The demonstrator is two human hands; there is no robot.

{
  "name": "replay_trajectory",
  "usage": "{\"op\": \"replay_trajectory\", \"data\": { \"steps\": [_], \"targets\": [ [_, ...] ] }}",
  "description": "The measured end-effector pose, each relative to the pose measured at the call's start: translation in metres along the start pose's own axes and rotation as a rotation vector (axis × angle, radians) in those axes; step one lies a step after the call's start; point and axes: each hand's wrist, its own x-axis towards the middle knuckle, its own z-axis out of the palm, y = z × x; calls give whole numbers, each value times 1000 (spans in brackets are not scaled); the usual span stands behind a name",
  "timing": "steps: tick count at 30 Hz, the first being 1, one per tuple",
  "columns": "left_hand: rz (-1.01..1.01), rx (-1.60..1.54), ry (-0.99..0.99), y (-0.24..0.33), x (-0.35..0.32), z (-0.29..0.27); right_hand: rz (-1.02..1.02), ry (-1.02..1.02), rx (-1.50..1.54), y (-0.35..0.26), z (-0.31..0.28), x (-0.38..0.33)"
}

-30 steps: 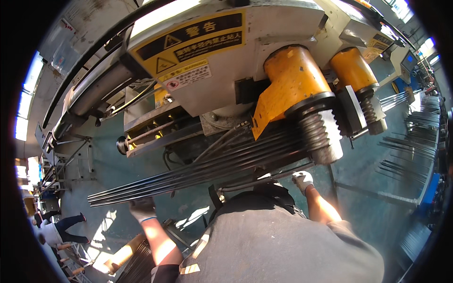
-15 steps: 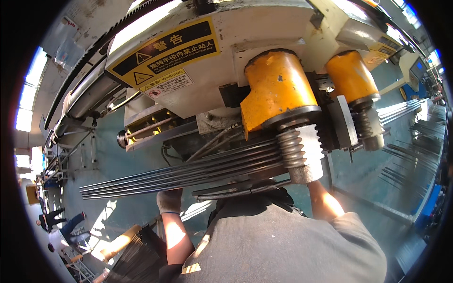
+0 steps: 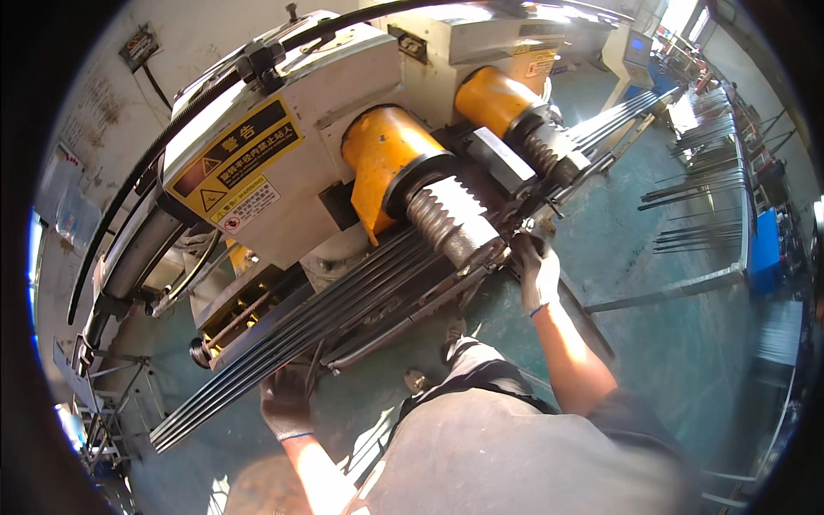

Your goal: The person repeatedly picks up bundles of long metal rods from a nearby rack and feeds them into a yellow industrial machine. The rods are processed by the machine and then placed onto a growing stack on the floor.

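Observation:
Several long dark metal rods (image 3: 266,345) lie side by side, running slantwise from the lower left into the bending machine (image 3: 326,94). At their near side is my left hand (image 3: 287,402) in a light knit glove with a darkened palm; it reaches up against the rods' lower edge, its fingertips partly hidden. My right hand (image 3: 536,273), also gloved, is raised to the machine beside a thick threaded metal post (image 3: 455,221). Its fingers are in shadow among dark parts, so what they touch cannot be made out.
Two orange housings (image 3: 390,159) (image 3: 498,96) stick out of the machine above the rods. A ribbed conduit (image 3: 403,324) runs along the near side. To the right, a metal rack (image 3: 669,296) carries more rods. The floor (image 3: 635,343) is green, and my feet stand below the machine.
My view has swung, so the machine and rods now slant up to the right. My right hand, earlier hidden behind the threaded post, now shows. My left hand stays close to the rods.

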Motion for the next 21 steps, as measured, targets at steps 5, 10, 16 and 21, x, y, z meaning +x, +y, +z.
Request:
{"op": "replay_trajectory", "data": {
  "steps": [5,10,16,21],
  "targets": [
    [132,-216,304,53,7,110,-30,50,222,-50,31,22],
    [256,-227,358,83,-4,136,165,-139,554,-70,58,46],
    [318,-62,349,90,4,175,140,-78,469,-70,55,52],
    [448,140,423,127,27,234,173,-83,474,-82,46,53]
  ]
}}
